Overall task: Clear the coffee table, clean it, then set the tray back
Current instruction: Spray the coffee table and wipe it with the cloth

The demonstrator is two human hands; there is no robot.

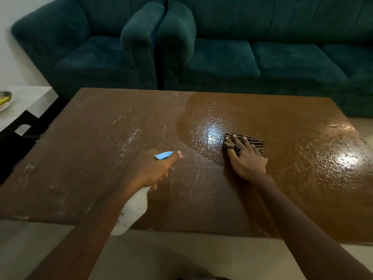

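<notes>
Bench (90,158) cleared, right half wiped wet; left grip (153,170) clutches spray bottle (133,211), right grip (248,158) flat on cloth (254,143); tray not yet back.

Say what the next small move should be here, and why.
Probably slide the cloth leftward under the right hand. The table is wet and glossy to the right of the cloth, while its left half looks dull with white streaks. Fine droplets lie just left of the cloth, near the bottle in the left hand.
</notes>
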